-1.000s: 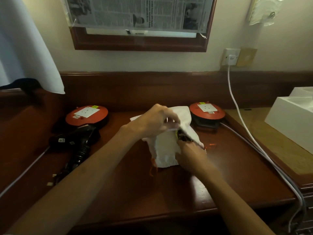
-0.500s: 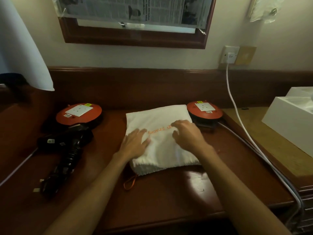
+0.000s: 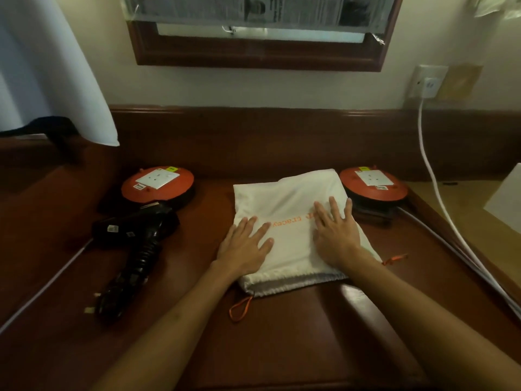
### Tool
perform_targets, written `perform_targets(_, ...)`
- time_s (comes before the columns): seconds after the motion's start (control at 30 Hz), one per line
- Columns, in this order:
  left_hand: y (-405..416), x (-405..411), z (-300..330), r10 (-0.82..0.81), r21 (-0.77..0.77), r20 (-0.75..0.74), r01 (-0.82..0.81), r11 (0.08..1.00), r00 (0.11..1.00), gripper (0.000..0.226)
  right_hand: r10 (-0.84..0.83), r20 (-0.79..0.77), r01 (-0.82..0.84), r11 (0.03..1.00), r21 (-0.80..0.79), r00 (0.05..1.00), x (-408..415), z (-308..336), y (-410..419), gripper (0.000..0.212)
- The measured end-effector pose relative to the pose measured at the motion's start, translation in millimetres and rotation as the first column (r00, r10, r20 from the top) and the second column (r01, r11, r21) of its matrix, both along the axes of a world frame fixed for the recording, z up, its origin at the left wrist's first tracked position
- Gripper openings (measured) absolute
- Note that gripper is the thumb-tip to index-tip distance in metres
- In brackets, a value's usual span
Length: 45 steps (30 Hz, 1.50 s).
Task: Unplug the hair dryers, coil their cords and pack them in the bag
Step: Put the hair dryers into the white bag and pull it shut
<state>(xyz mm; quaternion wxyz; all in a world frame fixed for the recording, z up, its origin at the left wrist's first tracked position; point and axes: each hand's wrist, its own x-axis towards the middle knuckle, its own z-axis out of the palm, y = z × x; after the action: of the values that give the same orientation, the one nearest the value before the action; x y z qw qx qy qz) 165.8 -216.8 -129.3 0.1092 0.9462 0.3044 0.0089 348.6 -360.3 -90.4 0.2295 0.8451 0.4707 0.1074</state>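
Note:
A white drawstring bag (image 3: 290, 201) with orange lettering lies flat on the dark wooden desk (image 3: 282, 348), its opening toward me and orange drawstrings at both near corners. My left hand (image 3: 246, 245) presses flat on the bag's left part. My right hand (image 3: 335, 230) presses flat on its right part, fingers straight. A black hair dryer (image 3: 135, 230) lies on the desk to the left, its coiled black cord (image 3: 124, 286) wrapped along the handle with the plug near the front. What is inside the bag cannot be seen.
Two orange cable reels with white sockets sit at the back, one on the left (image 3: 158, 183) and one on the right (image 3: 373, 182). A white cable (image 3: 431, 170) runs from the wall socket (image 3: 430, 84) down the desk's right edge. A white box (image 3: 507, 193) stands at far right.
The bag, bunched and held up in both hands a second ago, now lies spread flat on the desk. Both hands have opened and moved slightly apart on its top.

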Motion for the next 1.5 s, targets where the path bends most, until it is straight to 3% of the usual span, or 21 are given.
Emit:
perform_targets(0.13, 3.7, -2.4, 2.7, -0.007, -0.037, 0.018, 0.008, 0.999, 1.000, 0.062, 0.026, -0.067, -0.023, 0.999, 0.048, 0.997, -0.6, -2.6, -1.5, 0.064)
perform_targets(0.27, 7.4, -28.4, 30.0, 0.049, -0.269, 0.184, 0.002, 0.963, 0.982, 0.054, 0.090, -0.182, -0.060, 0.985, 0.163, 0.979, -6.5, -7.2, -15.1, 0.061)
perform_targets(0.33, 9.4, -56.3, 40.0, 0.133, -0.198, 0.296, -0.075, 0.977, 0.946, 0.037, 0.113, -0.236, -0.060, 0.974, 0.219, 0.965, -13.6, -8.5, -21.9, 0.060)
perform_targets(0.43, 13.0, -100.6, 45.0, 0.323, 0.008, 0.406, -0.356, 0.934, 0.855, 0.022, 0.143, -0.294, -0.048, 0.950, 0.308, 0.945, -30.3, -8.3, -28.3, 0.058)
perform_targets(0.53, 16.4, -133.0, 48.8, 0.524, 0.079, 0.370, -0.587, 0.806, 0.768, 0.040, 0.206, -0.306, -0.059, 0.902, 0.427, 0.930, -53.5, -10.2, -28.4, 0.059)
perform_targets(0.67, 23.6, -155.2, 44.9, 0.640, 0.036, 0.295, -0.678, 0.734, 0.709, 0.073, 0.298, -0.354, -0.058, 0.829, 0.556, 0.887, -88.0, -10.9, -21.4, 0.059)
perform_targets(0.8, 27.6, -161.7, 42.2, 0.672, 0.013, 0.176, -0.684, 0.729, 0.720, 0.079, 0.335, -0.423, -0.058, 0.836, 0.546, 0.842, -110.8, -28.6, -18.9, 0.051)
perform_targets(1.0, 16.4, -165.3, 39.8, 0.572, 0.109, 0.259, -0.612, 0.784, 0.779, 0.056, 0.365, -0.427, -0.051, 0.805, 0.591, 0.828, -112.9, -37.1, -23.6, 0.027)
perform_targets(1.1, -3.7, -160.6, 48.7, 0.462, -0.034, 0.436, -0.498, 0.866, 0.773, 0.045, 0.396, -0.392, -0.076, 0.778, 0.624, 0.830, -114.9, -38.8, -24.0, 0.032)
perform_targets(1.23, -38.9, -149.5, 77.7, 0.406, -0.364, 0.634, -0.209, 0.908, 0.658, 0.028, 0.445, -0.418, -0.015, 0.699, 0.715, 0.792, -117.3, -35.0, -27.1, 0.029)
perform_targets(1.3, -56.8, -141.0, 86.7, 0.377, -0.442, 0.694, -0.051, 0.896, 0.614, 0.031, 0.492, -0.486, 0.129, 0.594, 0.794, 0.722, -126.1, -27.8, -31.9, 0.026)
perform_targets(1.37, -76.4, -126.6, 87.1, 0.303, -0.414, 0.770, 0.079, 0.907, 0.561, 0.031, 0.584, -0.553, 0.296, 0.481, 0.826, 0.594, -140.7, -12.1, -40.5, 0.032)
perform_targets(1.5, -114.3, -88.3, 82.4, 0.273, -0.428, 0.845, 0.274, 0.861, 0.460, 0.027, 0.808, -0.572, 0.515, 0.432, 0.740, 0.144, -172.4, 26.3, -53.1, 0.040)
